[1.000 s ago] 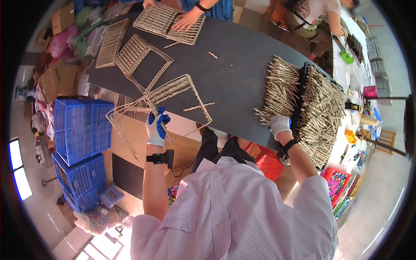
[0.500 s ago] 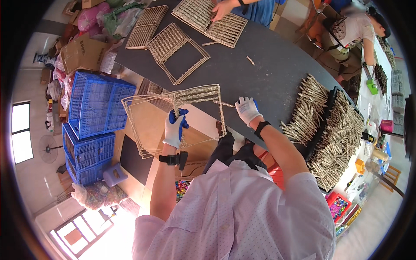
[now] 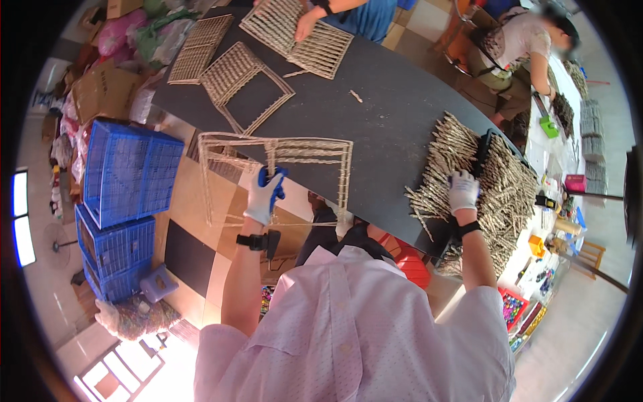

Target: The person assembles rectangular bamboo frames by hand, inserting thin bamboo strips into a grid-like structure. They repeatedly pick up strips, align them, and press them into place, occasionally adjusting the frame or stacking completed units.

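Your left hand [image 3: 261,197], in a white glove with blue on the fingers, grips a woven frame [image 3: 345,177] with its fingers wrapped around the middle bar. The frame is pale beige and has a rope-like, twisted texture. It is built as two thin rectangles, one on either side of your fingers, meeting at that bar like the covers of a book. The rectangle to the right of your fingers carries a few twisted rods [image 3: 308,144] across its far end, while the rest is see-through. The outer bar on that side looks knobbly, with small bumps along its length. The left rectangle is mostly bare outline. The near edge lies closer to you than your fingers, over the floor; you cannot tell here whether the far edge touches the counter [image 3: 375,127].

Your right hand [image 3: 463,192] is down on the twisted sticks [image 3: 445,151], its fingers bent; whether they pinch one cannot be told. More sticks fill the dark tray [image 3: 483,144] just to their right. Beyond your left fingers, a partly filled panel [image 3: 234,74] rests on the counter.
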The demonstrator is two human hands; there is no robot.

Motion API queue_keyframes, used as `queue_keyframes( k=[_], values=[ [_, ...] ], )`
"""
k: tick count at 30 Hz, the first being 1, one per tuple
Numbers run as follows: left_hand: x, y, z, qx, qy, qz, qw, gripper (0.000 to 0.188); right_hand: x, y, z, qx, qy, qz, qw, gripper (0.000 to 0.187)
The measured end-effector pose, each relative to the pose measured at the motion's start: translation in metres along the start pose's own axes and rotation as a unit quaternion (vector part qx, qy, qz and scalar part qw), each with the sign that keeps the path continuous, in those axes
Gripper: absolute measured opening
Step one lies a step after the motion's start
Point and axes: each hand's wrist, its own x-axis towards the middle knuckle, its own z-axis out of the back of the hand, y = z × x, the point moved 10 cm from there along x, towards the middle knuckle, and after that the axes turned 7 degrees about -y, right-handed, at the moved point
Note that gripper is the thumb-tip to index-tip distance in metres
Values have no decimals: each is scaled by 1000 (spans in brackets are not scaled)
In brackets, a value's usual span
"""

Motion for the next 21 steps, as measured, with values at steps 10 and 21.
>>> queue_keyframes(
  k=[10,21],
  values=[
    [-10,-36,-52,110,82,-56,989,15,23,84,156,427,-108,82,894,37],
    [1,-22,-79,8,-15,36,999,17,16,307,234,54,-266,324,906,77]
  ],
)
